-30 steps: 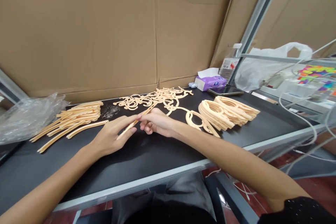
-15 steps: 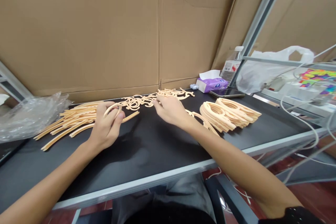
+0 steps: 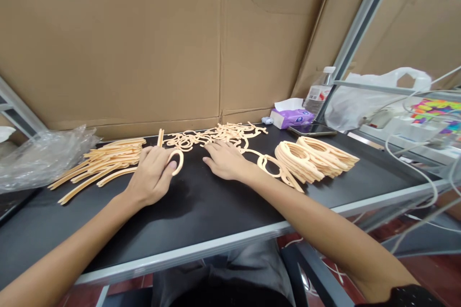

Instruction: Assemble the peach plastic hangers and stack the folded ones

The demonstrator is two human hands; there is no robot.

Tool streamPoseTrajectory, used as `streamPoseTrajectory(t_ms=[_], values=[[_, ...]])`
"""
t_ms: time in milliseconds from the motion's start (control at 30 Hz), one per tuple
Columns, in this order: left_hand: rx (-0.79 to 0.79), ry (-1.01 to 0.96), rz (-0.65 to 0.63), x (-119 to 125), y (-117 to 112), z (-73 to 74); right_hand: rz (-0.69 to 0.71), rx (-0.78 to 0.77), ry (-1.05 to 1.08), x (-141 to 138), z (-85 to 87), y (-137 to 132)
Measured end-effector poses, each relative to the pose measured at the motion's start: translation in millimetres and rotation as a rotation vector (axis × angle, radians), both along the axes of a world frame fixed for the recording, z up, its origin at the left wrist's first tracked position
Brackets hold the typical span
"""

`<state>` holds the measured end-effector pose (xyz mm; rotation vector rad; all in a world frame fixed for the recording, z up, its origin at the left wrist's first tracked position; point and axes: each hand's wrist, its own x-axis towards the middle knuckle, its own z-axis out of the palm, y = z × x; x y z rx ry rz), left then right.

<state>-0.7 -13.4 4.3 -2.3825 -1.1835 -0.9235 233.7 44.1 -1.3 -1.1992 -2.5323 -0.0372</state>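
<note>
My left hand point(image 3: 153, 176) is closed on a peach-coloured plastic piece point(image 3: 175, 160), a small ring with a thin stick pointing up behind the fingers. It hovers just right of a pile of long curved peach strips point(image 3: 104, 159). My right hand point(image 3: 225, 159) lies flat and open on the black table point(image 3: 201, 216), its fingertips at the near edge of a tangle of loose peach hook-shaped pieces point(image 3: 212, 135). To its right lies a single ring piece point(image 3: 271, 165), then a stack of ring pieces point(image 3: 313, 154).
A cardboard wall stands behind the table. Crumpled clear plastic point(image 3: 39, 156) lies far left. A purple tissue pack point(image 3: 291, 116), a phone point(image 3: 312, 129), a water bottle point(image 3: 319, 91) and a white bag point(image 3: 374, 91) sit back right. Cables point(image 3: 414, 163) hang past the right edge.
My hands parted: the left carried the ring-and-stick piece left toward the strip pile and turned it upright. The right reached to the loose tangle, then drew back and flattened on the table.
</note>
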Motion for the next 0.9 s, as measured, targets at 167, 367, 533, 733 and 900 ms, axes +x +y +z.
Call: streamPoseTrajectory(t_ms=[167, 367, 533, 733, 900], values=[[-0.055, 0.081, -0.059, 2.4, -0.4, -5.4, 0.009, -0.082, 0.005, 0.3, -4.1, 6.0], [-0.071, 0.102, -0.03, 0.2, 1.8, -8.3, 0.024, -0.103, 0.003, 1.3, -2.8, 6.4], [-0.082, 0.112, -0.019, -0.1, 0.8, -6.4, 0.011, -0.099, -0.012, 0.8, 0.4, 4.1], [-0.064, 0.118, 0.011, 2.6, 0.1, -5.5, 0.03, -0.178, -0.007, 0.6, -5.0, 8.3], [-0.013, 0.136, 0.023, 4.4, -0.7, -4.5, 0.043, -0.191, -0.005, 0.0, -6.1, 10.5]])
